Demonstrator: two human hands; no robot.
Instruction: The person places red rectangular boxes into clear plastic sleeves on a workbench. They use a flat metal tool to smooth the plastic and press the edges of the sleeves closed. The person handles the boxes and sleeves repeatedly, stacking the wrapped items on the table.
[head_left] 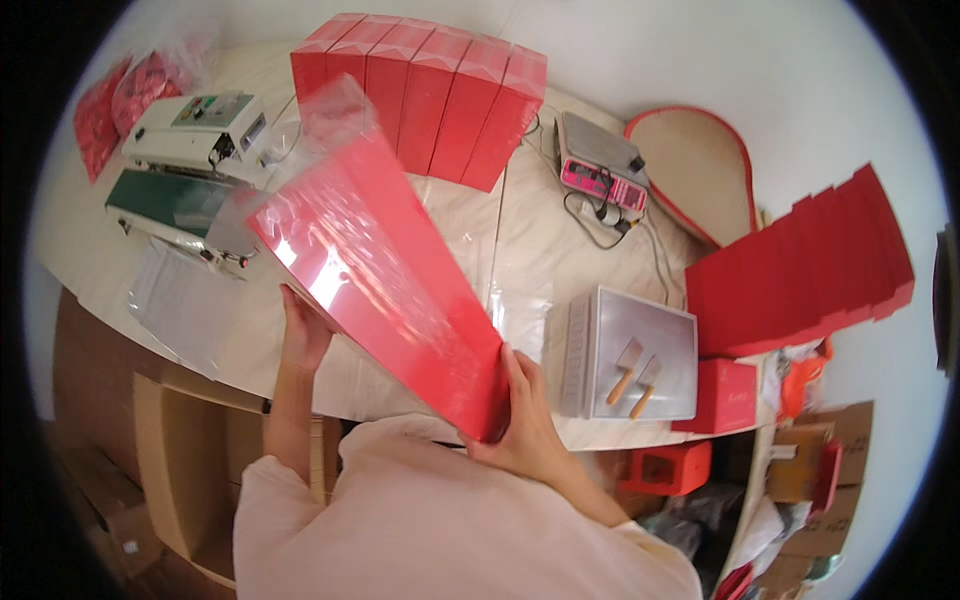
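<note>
The table [560, 250], covered in pale sheeting, fills the centre of the view. Above it, at the centre, you hold a long red box [390, 290] in a clear plastic sleeve, tilted so that its far end points toward 11 o'clock and its near end toward 5 o'clock. At 12 o'clock a row of upright red boxes [430, 95] stands on the table; at 3 o'clock a fanned stack of flat red boxes [810, 260] lies well apart from it. At 10 o'clock sits a white and green sealing machine [195, 160], with bags of red items [125, 95] beyond it. At 4 o'clock a metal tray [640, 335] holds two small scoops [635, 370], and a scale [600, 160] rests near 1 o'clock. Your right hand [530, 415] is clamped on the near corner of the long red box, fingers wrapped round its edge. Your left hand [303, 335] presses flat against the box's underside at 8 o'clock, its fingers mostly hidden, so you cannot tell how far they curl.
</note>
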